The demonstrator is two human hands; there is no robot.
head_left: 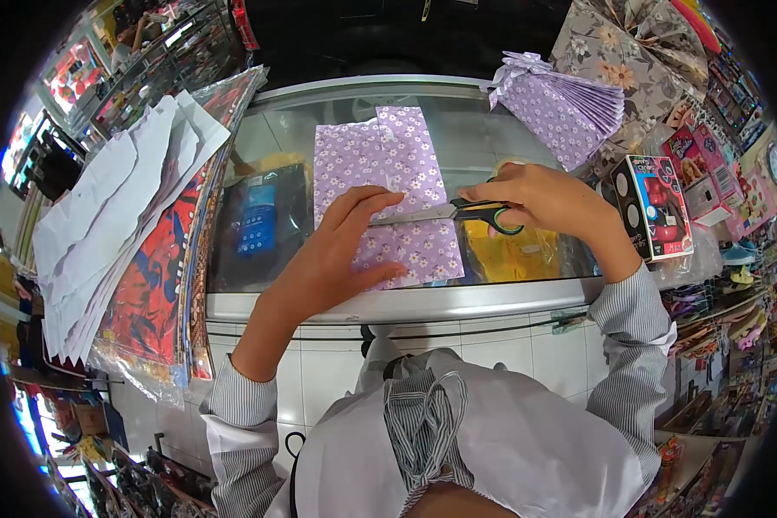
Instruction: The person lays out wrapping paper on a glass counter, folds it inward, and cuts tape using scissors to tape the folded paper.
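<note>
A sheet of purple flowered paper (409,255) lies on the glass counter, with a narrower raised part at its upper right. Resting on its left side is my left hand (347,246), thumb and fingers apart, pressing the sheet. My right hand (540,203) grips the black and green handles of a pair of scissors (419,215). Their blades reach leftward across the paper's middle, and the tips end close to my left fingers. Whether the blades have cut into the sheet here I cannot tell.
A pleated purple flowered paper piece (561,108) lies at the back right, beside grey flowered wrapping (609,60). Boxed goods (656,207) stand at the right edge. White paper sheets (121,207) lie over plastic-covered wraps at left. Packets show under the glass counter top (281,121).
</note>
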